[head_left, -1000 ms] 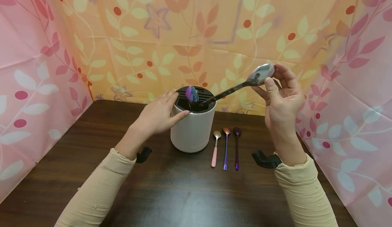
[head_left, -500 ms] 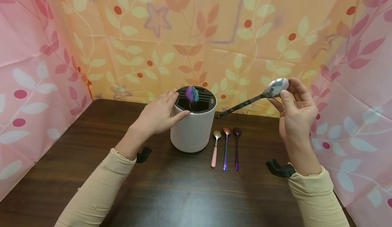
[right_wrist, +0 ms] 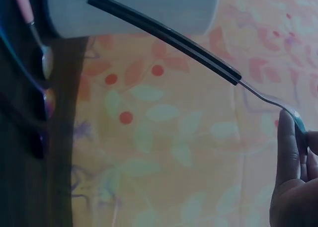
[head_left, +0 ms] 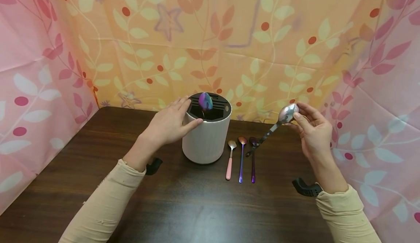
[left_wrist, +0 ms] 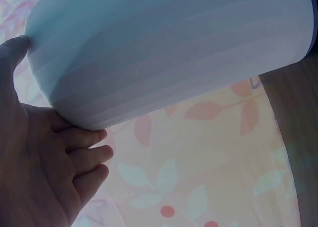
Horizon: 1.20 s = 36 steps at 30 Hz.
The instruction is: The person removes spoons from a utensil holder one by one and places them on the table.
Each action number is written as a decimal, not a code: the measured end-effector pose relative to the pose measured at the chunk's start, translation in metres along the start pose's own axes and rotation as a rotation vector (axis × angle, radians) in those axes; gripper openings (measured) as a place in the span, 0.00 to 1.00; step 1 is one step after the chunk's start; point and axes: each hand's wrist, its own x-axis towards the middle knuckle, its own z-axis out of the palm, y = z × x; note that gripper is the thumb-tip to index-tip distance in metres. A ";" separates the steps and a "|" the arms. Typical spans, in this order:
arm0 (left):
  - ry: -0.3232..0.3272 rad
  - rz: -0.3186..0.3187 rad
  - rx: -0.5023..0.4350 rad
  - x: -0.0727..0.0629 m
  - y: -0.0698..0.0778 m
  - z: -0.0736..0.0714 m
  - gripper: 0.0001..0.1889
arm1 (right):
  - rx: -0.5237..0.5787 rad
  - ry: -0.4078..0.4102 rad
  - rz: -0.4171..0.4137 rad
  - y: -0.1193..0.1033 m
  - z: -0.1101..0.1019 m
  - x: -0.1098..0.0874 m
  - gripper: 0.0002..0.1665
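Observation:
My left hand [head_left: 167, 121] rests on the rim of a white utensil holder [head_left: 206, 142] with a black slotted top, fingers at the far left and thumb at the front edge. A spoon with a rainbow-coloured bowl [head_left: 205, 101] stands in the holder's opening. On the right, my right hand [head_left: 315, 130] pinches a spoon [head_left: 288, 114] by its silver bowl. Its black handle [right_wrist: 169, 34] points down and left, overlapping the dark purple spoon [head_left: 253, 166] in the head view. In the left wrist view the fingers [left_wrist: 89, 157] lie against the holder's edge.
Beside the holder, a pink-handled spoon [head_left: 229, 168], a blue-purple long spoon [head_left: 241, 163] and the dark purple one lie in a row on the dark wooden table [head_left: 183, 203]. Patterned cloth [head_left: 131, 53] hangs behind and at both sides.
The right hand has drawn the black-handled spoon away from the holder's top, rightward and then down over the table. The left hand has stayed on the rim.

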 end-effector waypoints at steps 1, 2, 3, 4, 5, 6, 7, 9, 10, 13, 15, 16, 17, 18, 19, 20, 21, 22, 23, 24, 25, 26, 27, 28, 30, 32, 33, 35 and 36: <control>0.001 0.001 0.001 0.000 0.000 0.000 0.51 | -0.015 -0.011 0.024 0.002 -0.004 0.000 0.19; 0.001 0.001 0.001 0.000 0.000 0.000 0.51 | -0.031 -0.021 0.049 0.003 -0.008 0.001 0.18; 0.001 0.001 0.001 0.000 0.000 0.000 0.51 | -0.049 -0.034 0.073 0.005 -0.011 0.002 0.17; 0.001 0.001 0.001 0.000 0.000 0.000 0.51 | -0.063 -0.047 0.097 0.007 -0.015 0.003 0.16; 0.001 0.001 0.002 0.001 0.000 0.001 0.51 | -0.072 -0.061 0.123 0.010 -0.019 0.003 0.16; 0.000 0.002 0.002 0.001 0.000 0.001 0.51 | -0.081 -0.073 0.149 0.012 -0.023 0.004 0.15; -0.001 0.002 0.003 0.001 -0.001 0.001 0.51 | -0.088 -0.082 0.179 0.015 -0.026 0.005 0.15; -0.005 0.000 0.002 0.001 -0.001 0.001 0.51 | -0.093 -0.098 0.236 0.021 -0.033 0.008 0.14; -0.008 -0.002 0.003 0.001 -0.001 0.001 0.51 | -0.090 -0.107 0.265 0.024 -0.037 0.009 0.14; -0.018 -0.009 0.000 -0.001 0.000 0.000 0.51 | -0.106 -0.135 0.332 0.034 -0.048 0.013 0.14; -0.021 -0.014 -0.001 -0.001 0.001 -0.001 0.51 | -0.130 -0.155 0.365 0.040 -0.054 0.016 0.14; -0.022 -0.014 -0.002 -0.001 0.001 -0.001 0.51 | -0.146 -0.164 0.378 0.043 -0.058 0.018 0.13; -0.021 -0.014 -0.001 -0.001 0.001 -0.001 0.51 | -0.162 -0.171 0.391 0.046 -0.061 0.019 0.13; -0.021 -0.014 -0.001 -0.001 0.001 -0.001 0.51 | -0.181 -0.178 0.405 0.049 -0.064 0.020 0.13; -0.018 -0.013 -0.002 -0.001 0.001 -0.001 0.51 | -0.194 -0.181 0.420 0.052 -0.066 0.022 0.13; -0.017 -0.012 -0.003 -0.001 0.001 -0.001 0.51 | -0.209 -0.187 0.436 0.055 -0.070 0.023 0.13; -0.016 -0.010 -0.003 -0.001 0.001 -0.001 0.51 | -0.224 -0.190 0.452 0.059 -0.073 0.024 0.13; -0.015 -0.008 -0.003 -0.001 0.001 -0.001 0.51 | -0.239 -0.193 0.466 0.062 -0.075 0.025 0.13; -0.012 -0.008 -0.004 -0.001 0.001 0.000 0.50 | -0.248 -0.196 0.480 0.065 -0.078 0.026 0.13; -0.010 -0.007 -0.004 -0.001 0.001 0.000 0.50 | -0.257 -0.202 0.492 0.068 -0.081 0.027 0.13; -0.009 -0.006 -0.004 -0.001 0.001 0.000 0.50 | -0.262 -0.203 0.503 0.071 -0.083 0.027 0.13; -0.009 -0.006 -0.003 -0.002 0.001 0.000 0.50 | -0.263 -0.205 0.514 0.074 -0.085 0.028 0.13; -0.010 -0.006 -0.003 -0.002 0.001 0.000 0.51 | -0.263 -0.203 0.522 0.077 -0.087 0.028 0.13; -0.010 -0.005 -0.002 -0.002 0.001 0.000 0.51 | -0.262 -0.204 0.531 0.080 -0.089 0.029 0.13; -0.011 -0.004 -0.001 -0.002 0.001 0.000 0.51 | -0.264 -0.203 0.549 0.084 -0.092 0.029 0.13; -0.013 -0.005 -0.001 -0.001 0.001 0.000 0.52 | -0.272 -0.198 0.564 0.089 -0.094 0.029 0.15; -0.013 -0.005 -0.002 -0.001 0.001 0.000 0.52 | -0.284 -0.197 0.569 0.091 -0.094 0.029 0.16; -0.014 -0.006 -0.001 -0.001 0.001 0.000 0.52 | -0.305 -0.196 0.576 0.097 -0.096 0.031 0.21; -0.015 -0.007 0.000 -0.001 0.001 -0.001 0.52 | -0.317 -0.197 0.581 0.100 -0.097 0.032 0.23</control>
